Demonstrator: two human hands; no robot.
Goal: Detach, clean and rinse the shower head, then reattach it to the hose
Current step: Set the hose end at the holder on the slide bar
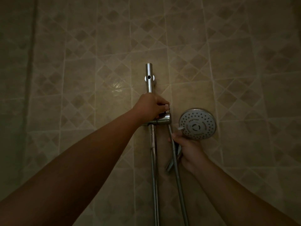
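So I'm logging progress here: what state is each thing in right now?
Shower head: out of the holder, face toward the camera, held by the right hand.
Hose: hangs from the holder.
Holder: on the rail, gripped by the left hand.

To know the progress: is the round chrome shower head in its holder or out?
Out: the right hand holds the round chrome shower head beside the rail holder.

We face a dim tiled wall of beige squares patterned with darker diamonds and pale grout lines. At twelve o'clock from centre a faint glare shines; corners at three and nine o'clock darken.
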